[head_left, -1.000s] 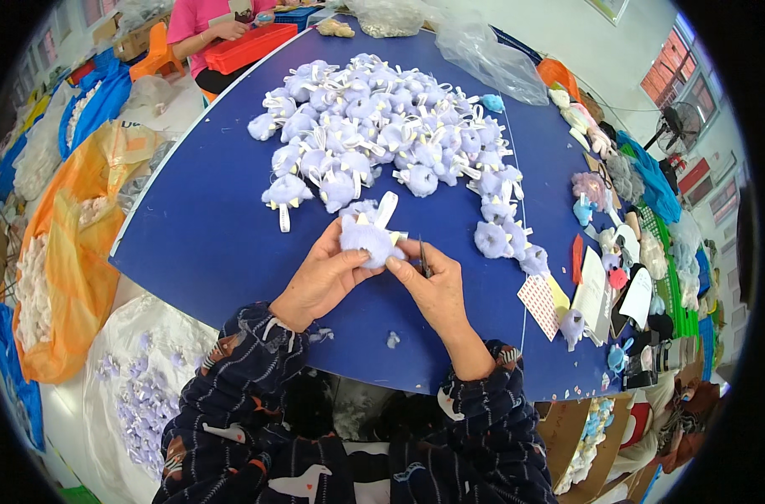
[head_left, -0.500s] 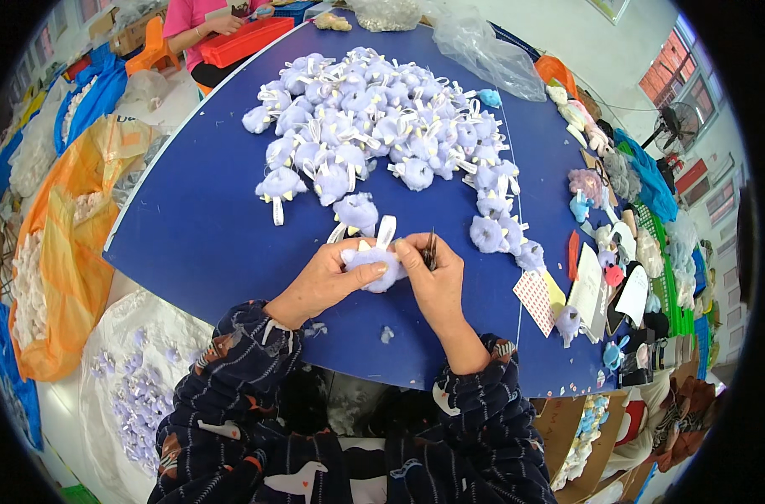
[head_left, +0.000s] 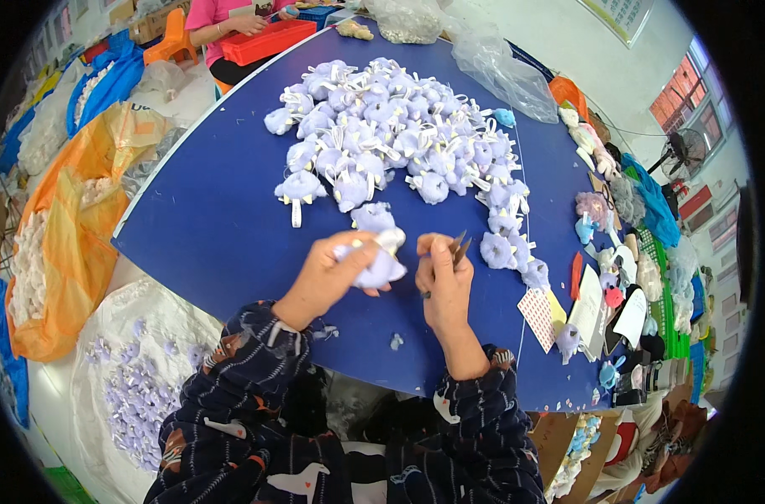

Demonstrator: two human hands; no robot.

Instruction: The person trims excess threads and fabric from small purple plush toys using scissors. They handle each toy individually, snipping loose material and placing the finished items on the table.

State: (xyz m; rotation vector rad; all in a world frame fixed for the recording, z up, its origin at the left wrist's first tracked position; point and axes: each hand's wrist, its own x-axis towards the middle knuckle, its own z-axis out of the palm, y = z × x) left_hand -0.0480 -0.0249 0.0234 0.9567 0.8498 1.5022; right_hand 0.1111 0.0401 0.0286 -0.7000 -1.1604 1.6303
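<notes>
My left hand (head_left: 322,275) is closed around a small lavender plush piece (head_left: 382,267) with a white ribbon loop, held just above the blue table (head_left: 231,214). A short gap away, my right hand (head_left: 446,294) grips dark thread snips (head_left: 460,249), their points showing past the fingers; whether a thread is also pinched there cannot be made out. Just beyond the left hand lies another plush piece (head_left: 371,217), partly hidden. Farther off, a big heap of matching lavender plush pieces (head_left: 399,126) with white loops and pale yellow bits spreads over the table, trailing down on the right.
On the right side lie a dotted sheet (head_left: 537,319), a red tool (head_left: 575,275), papers and small plush toys. A white sack (head_left: 97,403) with lavender pieces sits at lower left, near an orange bag (head_left: 71,252). Across the table, a person handles a red tray (head_left: 269,42).
My hands have moved apart; before, both were on the plush piece. The left hand has tilted the piece, and the right has drawn away with the snips. The whole view has shifted slightly.
</notes>
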